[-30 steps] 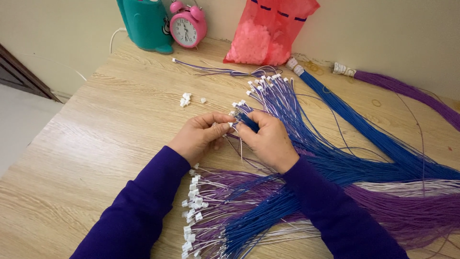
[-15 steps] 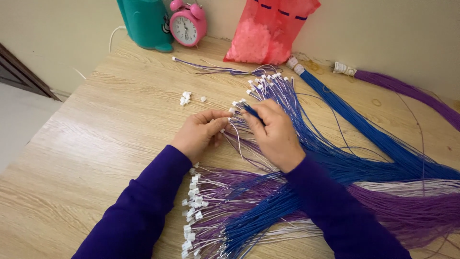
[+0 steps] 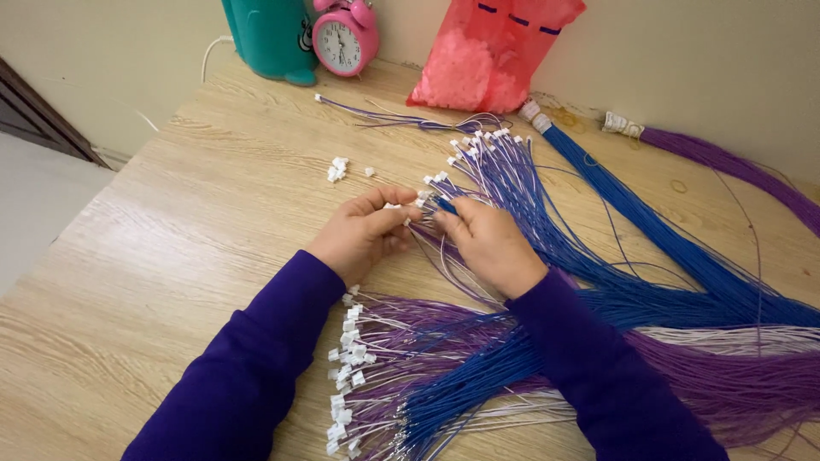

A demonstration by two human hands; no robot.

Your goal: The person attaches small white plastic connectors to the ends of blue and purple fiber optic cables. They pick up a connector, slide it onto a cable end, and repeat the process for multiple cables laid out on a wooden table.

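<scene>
Blue wire [image 3: 446, 205] thin, white-tipped; pinched between both hands.

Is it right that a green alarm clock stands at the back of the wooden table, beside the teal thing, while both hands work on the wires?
Not quite: the alarm clock is pink, not green, as the head view shows. It does stand at the back of the wooden table beside the teal thing, and the left hand and right hand are both at the wires.
</scene>
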